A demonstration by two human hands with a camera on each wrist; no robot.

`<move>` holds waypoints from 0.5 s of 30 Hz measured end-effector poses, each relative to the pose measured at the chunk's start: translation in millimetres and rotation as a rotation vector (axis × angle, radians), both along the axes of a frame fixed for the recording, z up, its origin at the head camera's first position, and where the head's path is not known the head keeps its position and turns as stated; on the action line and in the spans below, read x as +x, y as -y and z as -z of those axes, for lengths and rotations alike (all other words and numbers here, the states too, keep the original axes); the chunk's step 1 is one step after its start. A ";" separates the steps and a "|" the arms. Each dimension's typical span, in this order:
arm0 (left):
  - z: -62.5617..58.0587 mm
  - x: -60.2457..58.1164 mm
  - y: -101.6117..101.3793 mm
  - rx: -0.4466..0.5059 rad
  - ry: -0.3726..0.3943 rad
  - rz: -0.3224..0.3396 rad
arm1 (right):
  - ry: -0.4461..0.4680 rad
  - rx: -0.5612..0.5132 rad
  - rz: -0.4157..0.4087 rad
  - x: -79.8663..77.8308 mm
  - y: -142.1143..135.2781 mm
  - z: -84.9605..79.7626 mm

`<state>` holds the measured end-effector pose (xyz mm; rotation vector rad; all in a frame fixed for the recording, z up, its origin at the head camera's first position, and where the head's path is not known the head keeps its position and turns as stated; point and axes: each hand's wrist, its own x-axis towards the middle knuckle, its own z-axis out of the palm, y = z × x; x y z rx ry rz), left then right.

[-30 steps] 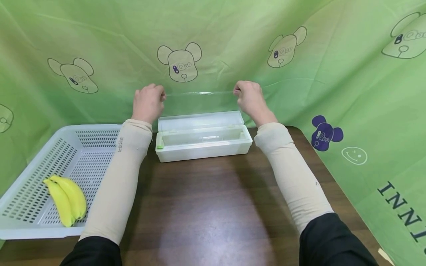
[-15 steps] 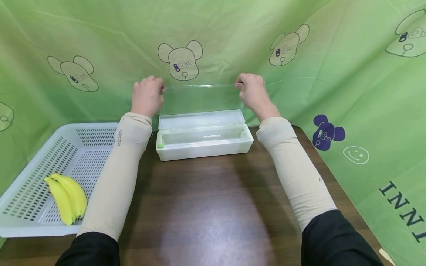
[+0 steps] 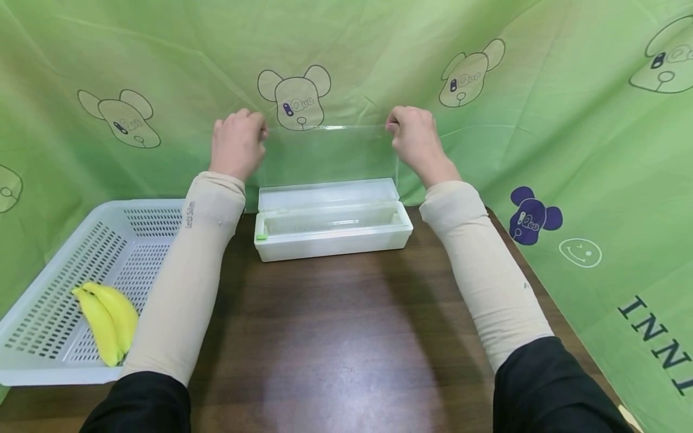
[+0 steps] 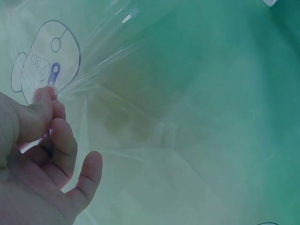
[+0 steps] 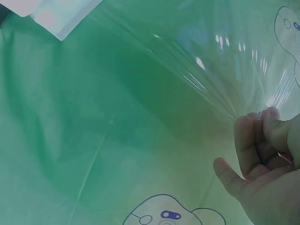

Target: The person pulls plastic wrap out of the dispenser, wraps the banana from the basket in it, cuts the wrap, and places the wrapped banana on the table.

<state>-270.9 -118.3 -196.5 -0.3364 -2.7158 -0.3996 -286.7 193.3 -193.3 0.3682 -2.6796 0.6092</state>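
A clear sheet of cling film (image 3: 331,150) stretches between both hands, above a white cling film dispenser box (image 3: 335,245). The box's lid (image 3: 327,195) is tipped back, and a green tab (image 3: 261,237) sits at its left end. My left hand (image 3: 238,144) pinches one top corner of the film between thumb and forefinger. The other corner is pinched by my right hand (image 3: 418,144). In the right wrist view, the film (image 5: 201,65) gathers into shiny creases at the fingertips. Its lower part runs down behind the lid.
On the left stands a light blue perforated basket (image 3: 59,377) with yellow bananas (image 3: 110,322) in it. The brown table (image 3: 335,337) lies in front of the box. A green printed curtain (image 3: 373,54) hangs close behind the hands.
Both hands have risen away from the box, drawing the film higher and leaving a longer stretch of it visible above the lid. Box, basket and bananas stay in place.
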 end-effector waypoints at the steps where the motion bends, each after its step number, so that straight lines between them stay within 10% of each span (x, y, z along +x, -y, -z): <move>1: -1.5 -0.8 0.0 -0.001 -0.001 0.000 | 0.002 -0.001 0.004 -0.1 0.1 -1.7; 15: -2.6 -4.0 3.2 0.007 0.004 -0.010 | -0.037 0.024 0.000 -3.7 3.0 -2.0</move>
